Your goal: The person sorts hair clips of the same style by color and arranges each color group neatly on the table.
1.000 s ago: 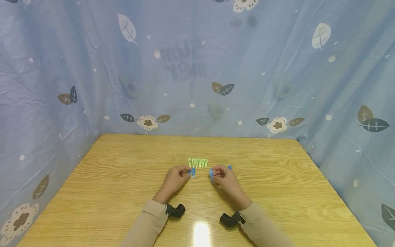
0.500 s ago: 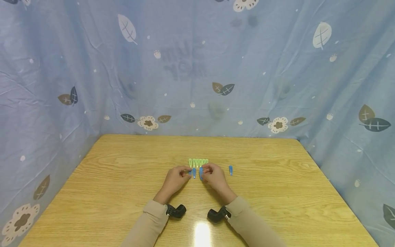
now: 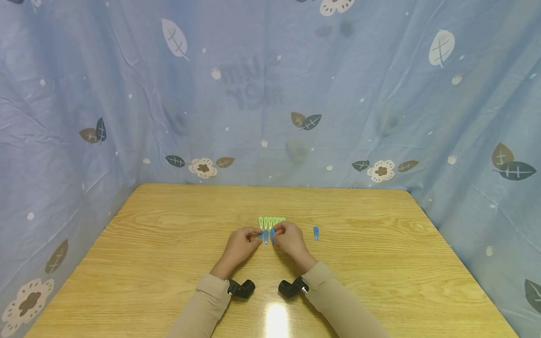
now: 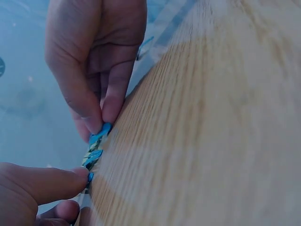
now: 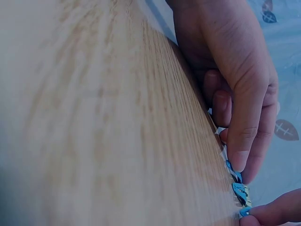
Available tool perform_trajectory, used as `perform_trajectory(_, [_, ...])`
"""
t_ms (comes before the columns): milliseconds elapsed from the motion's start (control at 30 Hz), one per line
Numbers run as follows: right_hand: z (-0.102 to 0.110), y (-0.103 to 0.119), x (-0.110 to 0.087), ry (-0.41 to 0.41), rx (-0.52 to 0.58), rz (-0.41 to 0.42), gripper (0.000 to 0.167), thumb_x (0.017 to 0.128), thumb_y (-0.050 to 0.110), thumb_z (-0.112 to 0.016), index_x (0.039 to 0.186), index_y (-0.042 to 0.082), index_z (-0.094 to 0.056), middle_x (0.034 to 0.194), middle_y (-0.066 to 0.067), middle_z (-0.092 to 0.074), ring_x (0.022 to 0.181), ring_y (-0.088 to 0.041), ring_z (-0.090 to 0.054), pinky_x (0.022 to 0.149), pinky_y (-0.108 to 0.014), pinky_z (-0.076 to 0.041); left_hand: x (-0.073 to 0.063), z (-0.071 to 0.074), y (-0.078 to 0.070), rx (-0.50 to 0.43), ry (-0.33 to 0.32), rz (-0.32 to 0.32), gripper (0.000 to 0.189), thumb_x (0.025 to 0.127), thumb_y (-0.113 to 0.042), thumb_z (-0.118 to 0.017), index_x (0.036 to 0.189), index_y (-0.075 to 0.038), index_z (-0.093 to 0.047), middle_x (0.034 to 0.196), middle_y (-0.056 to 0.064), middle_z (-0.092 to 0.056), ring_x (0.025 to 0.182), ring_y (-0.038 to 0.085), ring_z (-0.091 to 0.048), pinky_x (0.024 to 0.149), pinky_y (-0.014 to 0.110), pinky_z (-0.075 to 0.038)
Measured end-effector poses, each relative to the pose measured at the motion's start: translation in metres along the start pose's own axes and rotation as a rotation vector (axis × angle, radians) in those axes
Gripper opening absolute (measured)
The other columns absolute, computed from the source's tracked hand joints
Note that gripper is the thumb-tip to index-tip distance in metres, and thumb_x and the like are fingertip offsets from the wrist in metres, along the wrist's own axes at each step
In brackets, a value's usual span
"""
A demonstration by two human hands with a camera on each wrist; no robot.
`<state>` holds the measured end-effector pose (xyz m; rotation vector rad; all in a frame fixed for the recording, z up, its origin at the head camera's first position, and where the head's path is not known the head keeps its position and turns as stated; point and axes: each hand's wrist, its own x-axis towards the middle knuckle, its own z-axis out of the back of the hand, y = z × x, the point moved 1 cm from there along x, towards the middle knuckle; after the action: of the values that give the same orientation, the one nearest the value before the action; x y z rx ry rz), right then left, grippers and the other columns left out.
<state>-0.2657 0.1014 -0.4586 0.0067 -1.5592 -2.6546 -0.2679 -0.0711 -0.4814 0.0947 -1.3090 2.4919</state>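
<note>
Side by side on the wooden table lie blue snap hair clips in front of a row of light green hair clips (image 3: 266,222). My left hand (image 3: 238,246) holds the leftmost blue hair clip (image 3: 260,236) between thumb and fingers, covering part of it. Just right of that is a middle blue hair clip (image 3: 266,237), which neither hand grips. My right hand (image 3: 292,241) pinches another blue hair clip (image 3: 272,236) beside the middle one, low over the tabletop. In the left wrist view, this pinched clip (image 4: 100,133) shows between right thumb and fingers.
One more blue hair clip (image 3: 316,233) lies apart, to the right of my right hand. A patterned blue curtain (image 3: 270,94) surrounds the wooden table (image 3: 169,211) at the back and sides. Black wrist camera mounts (image 3: 242,288) stick out from both sleeves.
My right hand has moved left with its blue hair clip, bringing it beside the middle one. The lone clip at right is now uncovered. My left hand has stayed in place.
</note>
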Motion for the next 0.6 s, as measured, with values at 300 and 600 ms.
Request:
perform_trajectory(300, [-0.0025,0.0001,0.0011,-0.014,-0.078,0.032,0.02,0.077,-0.006,-0.064,0.097,-0.007,-0.068,0.072,-0.005,-0.06,0.055,-0.011,-0.055,0.05,-0.023,-0.044,0.001,-0.0005,0.0014,-0.002,0.001,-0.002,0.021,0.085,-0.008,-0.071,0.107,-0.006,-0.072,0.066,-0.003,-0.055,0.055,0.011,-0.045,0.051,0.025,-0.038])
perform_trajectory(600, [-0.0051,-0.0074,-0.0026,-0.052,-0.045,0.069,0.017,0.08,-0.001,-0.068,0.097,-0.005,-0.067,0.078,-0.007,-0.061,0.066,-0.014,-0.057,0.06,-0.027,-0.049,0.0004,-0.0014,0.0019,0.008,0.004,-0.004,0.022,0.085,-0.009,-0.071,0.107,-0.006,-0.072,0.066,-0.003,-0.055,0.055,0.01,-0.044,0.051,0.024,-0.038])
